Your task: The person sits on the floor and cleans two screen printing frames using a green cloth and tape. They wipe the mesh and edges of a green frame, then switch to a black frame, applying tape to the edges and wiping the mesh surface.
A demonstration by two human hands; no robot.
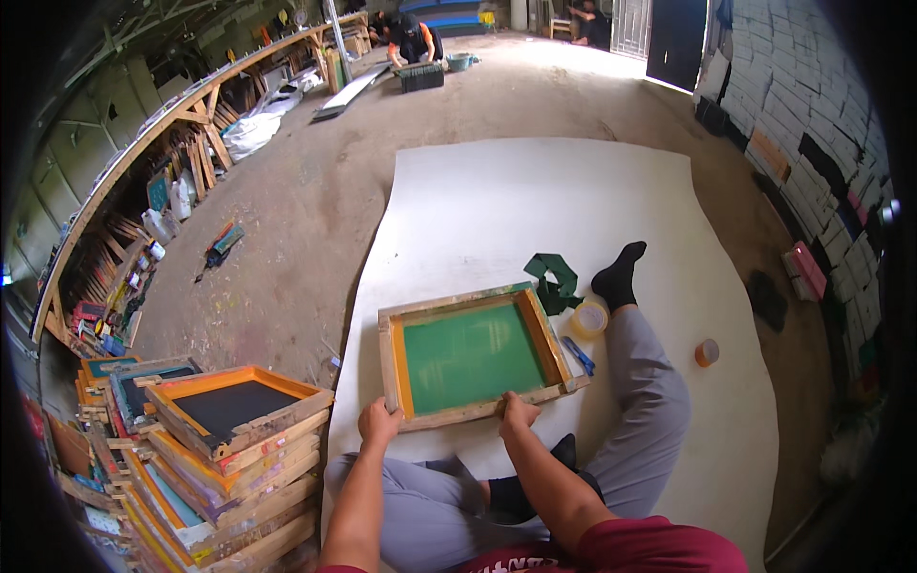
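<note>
A wooden screen printing frame (388, 358) with green mesh lies in front of me over a white sheet (478, 205). My left hand (379, 422) grips its near left corner, fingers wrapped round the wood. Along the near edge, right of the middle, my right hand (519, 412) holds the same frame, with its fingertips hidden beneath. Just beyond the frame's far right corner lies a dark green strip of cloth or tape (552, 286). A roll of yellowish clear tape (589, 319) and a blue utility knife (578, 356) sit beside the right edge.
Stacked wooden screen frames (239, 411) stand close on my left. My outstretched leg (645, 382) lies right of the held frame, with a small tape roll (706, 352) beyond it. A long wooden rack (205, 110) runs along the left. Another person (416, 43) crouches far off.
</note>
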